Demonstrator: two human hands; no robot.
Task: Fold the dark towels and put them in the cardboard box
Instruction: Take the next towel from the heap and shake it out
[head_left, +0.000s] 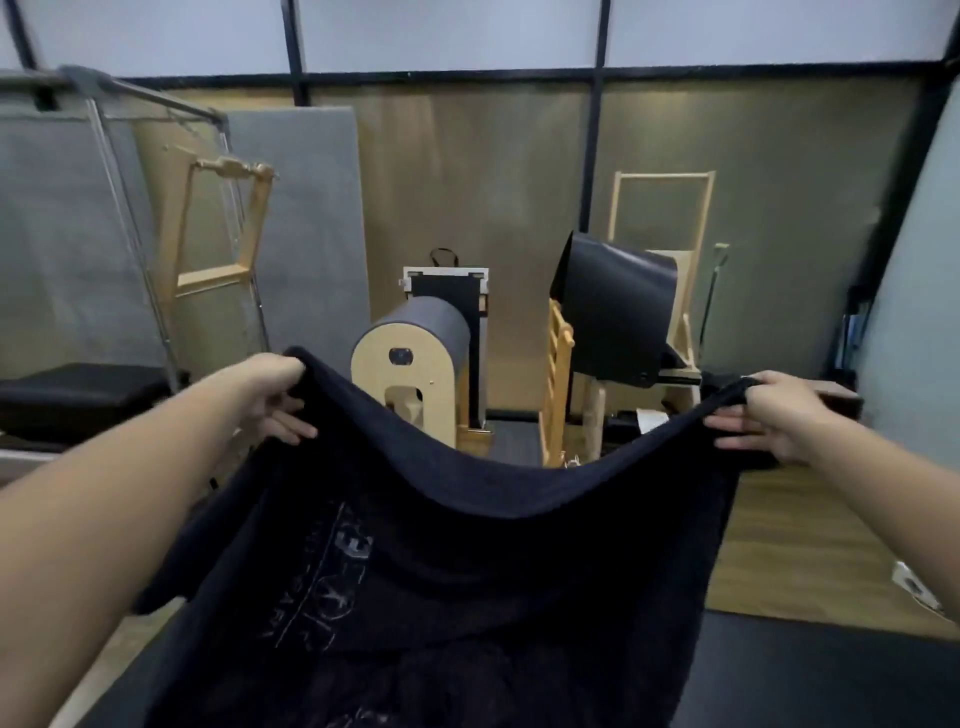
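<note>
A large dark towel (467, 561) with faint pale lettering hangs spread out in front of me. My left hand (275, 397) pinches its upper left corner and my right hand (769, 415) pinches its upper right corner, both arms stretched forward and apart. The top edge sags in a curve between the two hands. The lower part of the towel drops out of the bottom of the view and covers what lies beneath it. No cardboard box shows in the view.
Behind the towel stand a wooden barrel with a dark pad (415, 358), a ladder barrel (613, 317) and wooden frames against the wall. A metal-framed bench (78, 395) is at the left. A dark mat (831, 675) lies at lower right on wooden floor.
</note>
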